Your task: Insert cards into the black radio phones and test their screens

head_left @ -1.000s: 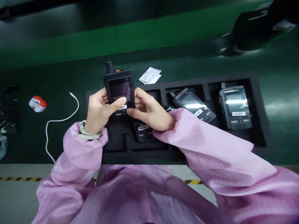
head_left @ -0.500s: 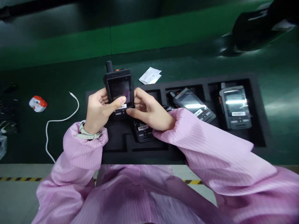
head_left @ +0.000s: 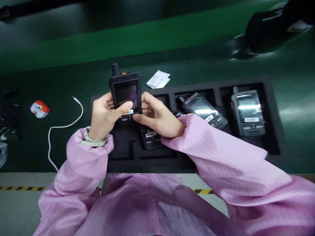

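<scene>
Upright between my two hands is a black handheld radio with a stubby antenna, an orange top button and a dark screen. My left hand is closed round its left side, the thumb lying over the lower screen. On the other side, my right hand grips the lower right edge, its thumb at the keys under the screen. Below them, a second radio lies in the black foam tray, partly hidden by my right hand. A tilted radio and a straight one lie further right in the tray.
A folded clear packet lies behind the tray. To the left are a white cable and a red-and-white object. Dark items and a plastic bag sit at the far left. A blurred black object hangs at upper right.
</scene>
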Action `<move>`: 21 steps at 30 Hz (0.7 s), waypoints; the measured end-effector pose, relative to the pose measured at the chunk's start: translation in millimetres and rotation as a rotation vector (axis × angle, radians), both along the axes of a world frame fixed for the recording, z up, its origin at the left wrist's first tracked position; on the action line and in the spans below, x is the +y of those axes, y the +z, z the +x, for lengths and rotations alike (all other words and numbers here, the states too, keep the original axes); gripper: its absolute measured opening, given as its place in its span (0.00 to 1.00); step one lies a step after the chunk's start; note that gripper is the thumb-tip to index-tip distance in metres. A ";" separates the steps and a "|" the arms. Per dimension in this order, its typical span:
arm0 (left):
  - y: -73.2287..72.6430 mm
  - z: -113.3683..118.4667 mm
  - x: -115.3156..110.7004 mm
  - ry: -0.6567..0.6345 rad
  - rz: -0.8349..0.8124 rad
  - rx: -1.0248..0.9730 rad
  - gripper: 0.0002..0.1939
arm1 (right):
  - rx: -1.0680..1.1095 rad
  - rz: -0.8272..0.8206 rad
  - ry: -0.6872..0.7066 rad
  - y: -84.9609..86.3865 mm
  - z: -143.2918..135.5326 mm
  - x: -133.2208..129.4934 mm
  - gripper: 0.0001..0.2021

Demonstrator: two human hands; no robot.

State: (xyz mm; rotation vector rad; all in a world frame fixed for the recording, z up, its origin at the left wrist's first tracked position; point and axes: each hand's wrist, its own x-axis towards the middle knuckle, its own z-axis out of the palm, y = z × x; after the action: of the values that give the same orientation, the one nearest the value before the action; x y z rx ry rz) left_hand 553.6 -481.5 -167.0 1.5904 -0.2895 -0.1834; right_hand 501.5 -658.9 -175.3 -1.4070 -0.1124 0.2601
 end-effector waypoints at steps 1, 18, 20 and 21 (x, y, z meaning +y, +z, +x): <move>0.0 -0.1 0.0 0.001 -0.001 0.001 0.18 | -0.001 0.000 -0.001 0.0 0.0 0.1 0.19; -2.4 0.5 1.1 0.005 0.007 -0.003 0.19 | -0.013 -0.014 -0.037 -3.2 -1.2 3.6 0.23; -2.5 0.4 1.0 0.006 0.007 -0.003 0.19 | -0.018 -0.018 -0.032 -3.6 -1.2 3.5 0.23; -2.6 0.4 1.0 0.005 0.007 -0.005 0.19 | -0.019 -0.021 -0.029 -3.7 -1.1 3.3 0.23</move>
State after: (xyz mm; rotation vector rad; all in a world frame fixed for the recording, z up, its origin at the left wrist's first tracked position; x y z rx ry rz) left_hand 553.9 -480.5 -169.6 1.5983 -0.2890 -0.1761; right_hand 500.4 -655.6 -179.0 -1.4307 -0.1045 0.2245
